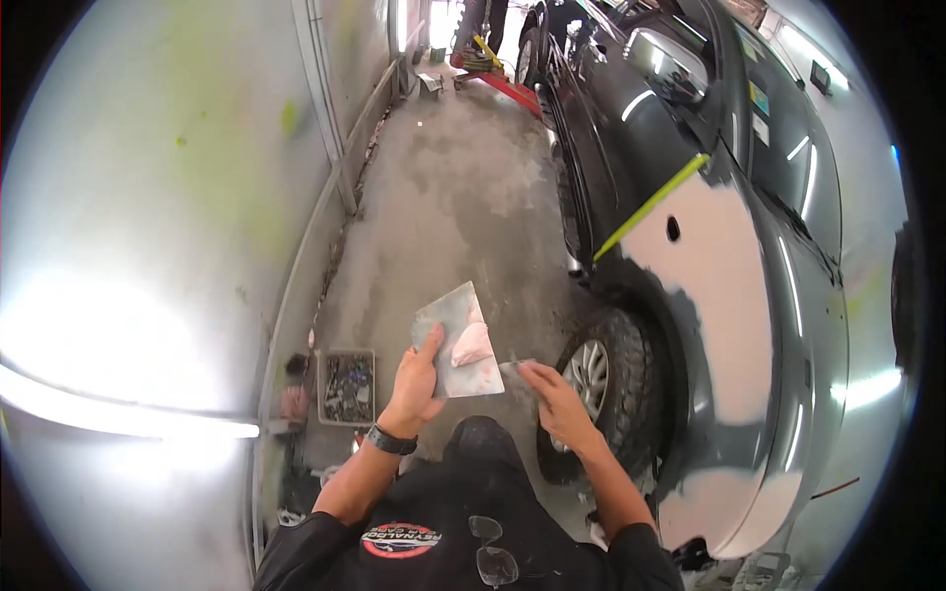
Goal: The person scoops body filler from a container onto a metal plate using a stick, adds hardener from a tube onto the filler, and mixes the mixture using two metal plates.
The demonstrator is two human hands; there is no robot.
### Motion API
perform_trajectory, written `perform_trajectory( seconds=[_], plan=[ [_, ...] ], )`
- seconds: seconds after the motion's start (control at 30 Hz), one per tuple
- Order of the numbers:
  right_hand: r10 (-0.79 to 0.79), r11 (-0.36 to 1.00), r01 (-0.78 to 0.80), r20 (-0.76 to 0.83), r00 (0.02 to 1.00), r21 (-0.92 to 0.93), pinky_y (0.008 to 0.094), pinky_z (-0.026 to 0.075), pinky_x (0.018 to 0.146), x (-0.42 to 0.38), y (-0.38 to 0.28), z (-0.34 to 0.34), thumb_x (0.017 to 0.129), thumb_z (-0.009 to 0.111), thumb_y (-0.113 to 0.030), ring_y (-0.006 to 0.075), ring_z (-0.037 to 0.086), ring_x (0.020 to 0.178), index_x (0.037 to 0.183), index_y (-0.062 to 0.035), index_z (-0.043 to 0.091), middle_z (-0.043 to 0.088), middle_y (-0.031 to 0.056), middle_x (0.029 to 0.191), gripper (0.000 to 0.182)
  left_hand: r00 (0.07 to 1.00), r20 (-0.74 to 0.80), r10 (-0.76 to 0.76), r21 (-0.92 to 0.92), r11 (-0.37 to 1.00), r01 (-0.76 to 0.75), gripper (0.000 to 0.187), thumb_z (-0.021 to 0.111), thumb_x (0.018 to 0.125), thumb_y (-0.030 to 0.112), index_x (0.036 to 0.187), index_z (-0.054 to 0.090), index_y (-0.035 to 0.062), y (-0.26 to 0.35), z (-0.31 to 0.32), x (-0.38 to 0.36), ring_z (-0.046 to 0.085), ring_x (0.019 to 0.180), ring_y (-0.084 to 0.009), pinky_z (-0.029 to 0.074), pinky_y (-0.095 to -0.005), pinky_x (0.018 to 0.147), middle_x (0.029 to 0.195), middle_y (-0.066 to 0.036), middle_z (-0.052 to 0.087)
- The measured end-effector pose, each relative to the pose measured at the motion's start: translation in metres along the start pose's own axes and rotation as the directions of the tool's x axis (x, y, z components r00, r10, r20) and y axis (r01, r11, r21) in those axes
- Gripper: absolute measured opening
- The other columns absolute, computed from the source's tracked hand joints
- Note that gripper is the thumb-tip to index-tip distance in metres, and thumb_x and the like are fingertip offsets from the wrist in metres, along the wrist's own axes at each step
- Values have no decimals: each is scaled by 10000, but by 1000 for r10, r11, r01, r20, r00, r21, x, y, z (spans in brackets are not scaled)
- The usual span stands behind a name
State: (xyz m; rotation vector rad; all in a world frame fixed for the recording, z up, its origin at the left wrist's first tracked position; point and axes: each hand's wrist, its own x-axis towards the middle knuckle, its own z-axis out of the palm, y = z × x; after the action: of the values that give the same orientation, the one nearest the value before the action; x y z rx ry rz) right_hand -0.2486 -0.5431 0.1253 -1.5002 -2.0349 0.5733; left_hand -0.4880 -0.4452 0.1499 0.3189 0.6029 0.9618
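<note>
My left hand (418, 382), a dark watch on its wrist, grips a flat grey mixing board (475, 384) with the thumb on top. A mound of pale pink body filler (471, 345) sits on the board, with smears around it. Close to the board's right edge, my right hand (564, 406) is closed on a thin spreader (509, 365), seen nearly edge-on and mostly hidden by the fingers. To the right stands a dark grey vehicle; its front fender bears a broad pale pink filler patch (724, 281) around a dark oval hole.
Green tape (650, 207) runs along the fender's edge above the front wheel (601, 379). A bin of small parts (347, 387) sits by the left wall (148, 246). Down the concrete floor (453, 187), a red jack (503, 91) and a person's legs (480, 22) appear.
</note>
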Motion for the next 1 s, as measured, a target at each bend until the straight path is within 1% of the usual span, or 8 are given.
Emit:
perform_trajectory(
  seconds=[0.07,0.1,0.2,0.37,0.47,0.67,0.73,1.0],
  plan=[
    [440,852,-346,-180,880,393,296,441,935,33,41,0,895,544,14,223,588,1044,1250,52,570,618,124,1170,358,999,21,-38,61,997,37,380,520,1021,338,1217,568,17,20,-2,64,664,973,-186,561,-355,856,1112,-70,656],
    [578,743,-407,-203,791,531,281,444,902,58,64,1,911,546,-11,191,588,1000,1238,57,579,633,104,1120,336,998,7,-57,73,996,56,384,515,1023,338,1225,562,15,28,-2,96,664,973,-185,561,-357,856,1116,-71,655],
    [793,493,-340,-252,555,801,255,451,806,135,135,-5,945,561,-100,130,566,905,1228,67,598,658,65,982,331,995,-27,-94,84,992,96,397,504,1027,335,1248,546,8,41,6,194,663,973,-186,562,-360,856,1127,-77,651],
    [741,504,-298,-229,631,811,272,472,845,292,233,-43,940,581,-102,144,610,926,1199,99,609,679,94,1036,329,993,-107,-50,46,997,55,388,513,1024,288,1270,526,-13,86,21,349,671,974,-212,576,-380,848,1155,-107,637],
    [708,522,-330,-183,683,787,245,451,819,407,260,-77,951,569,-83,94,578,871,1125,50,643,651,12,968,231,995,-90,-32,7,999,33,390,514,1024,294,1269,531,-10,130,35,429,668,982,-213,570,-385,861,1146,-100,643],
    [520,714,-296,-198,831,635,247,457,835,614,349,-102,963,566,-115,102,572,921,1191,87,603,670,46,1017,307,992,-122,17,-48,999,-23,407,524,1018,321,1264,547,-2,200,32,621,673,1001,-223,567,-408,881,1145,-108,658],
    [521,703,-288,-196,830,650,248,461,842,669,383,-104,959,564,-108,115,579,954,1227,76,595,665,60,1046,327,994,-110,6,-43,999,-11,413,525,1017,322,1267,543,-5,229,35,690,673,1008,-226,571,-412,878,1150,-113,656],
    [773,556,-455,-231,591,695,257,474,798,813,509,-167,958,567,-105,131,605,880,1207,90,606,678,73,988,319,998,-54,-16,25,1000,17,433,520,1018,321,1296,514,-12,338,103,950,673,1012,-235,586,-415,861,1179,-122,644]
  ],
)
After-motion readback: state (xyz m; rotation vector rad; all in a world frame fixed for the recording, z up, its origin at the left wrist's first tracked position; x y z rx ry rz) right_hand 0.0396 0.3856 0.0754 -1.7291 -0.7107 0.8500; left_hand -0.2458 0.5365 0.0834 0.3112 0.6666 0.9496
